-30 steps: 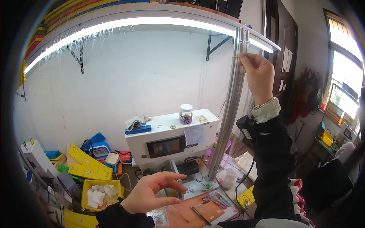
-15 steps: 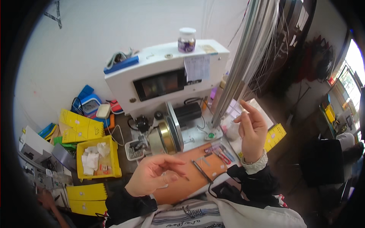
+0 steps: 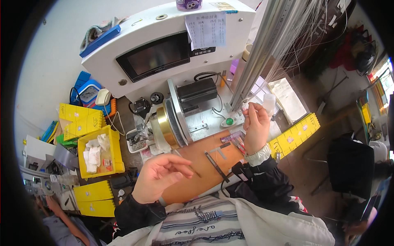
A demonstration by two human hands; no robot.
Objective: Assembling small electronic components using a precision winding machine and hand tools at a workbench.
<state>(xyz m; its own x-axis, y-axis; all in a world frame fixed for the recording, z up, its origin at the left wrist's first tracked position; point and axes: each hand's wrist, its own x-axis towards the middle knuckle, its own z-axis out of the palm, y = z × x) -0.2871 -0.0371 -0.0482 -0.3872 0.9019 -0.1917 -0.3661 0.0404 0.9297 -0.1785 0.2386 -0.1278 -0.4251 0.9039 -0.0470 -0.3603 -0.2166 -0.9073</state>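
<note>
Left hand (image 3: 160, 178): thumb and fingers apart, curved, over the left side of the orange mat (image 3: 193, 188). Thin stick (image 3: 196, 171) lies on the mat just beyond those fingertips; dark pen-like tool (image 3: 215, 164) further right, slanted. Right hand (image 3: 256, 129): thumb and index tips together; can't tell if something thin is pinched. It's near the foot of the metal column (image 3: 256, 61) and the green button (image 3: 229, 121).

Containers: yellow bin (image 3: 120, 160), left, holds crumpled white tissue (image 3: 92, 158) and a small orange-white packet (image 3: 107, 162). Small white tray (image 3: 129, 143) holds a heap of fine greyish bits, too small to identify. Translucent white bottle (image 3: 269, 101) just beside the right hand. Purple jar (image 3: 188, 4) cut off by the top edge.

Room: bare mat between the hands apart from stick and pen; mat's near edge runs close to the person's shirt (image 3: 205, 221). Ruled yellow strip (image 3: 295, 135) right of the right wrist, floor beyond.

Materials: smooth brass ring (image 3: 168, 127), boxy black motor (image 3: 197, 94), white cabinet (image 3: 102, 69) with glossy screen (image 3: 156, 57), fine clear strands hanging beside the column.
</note>
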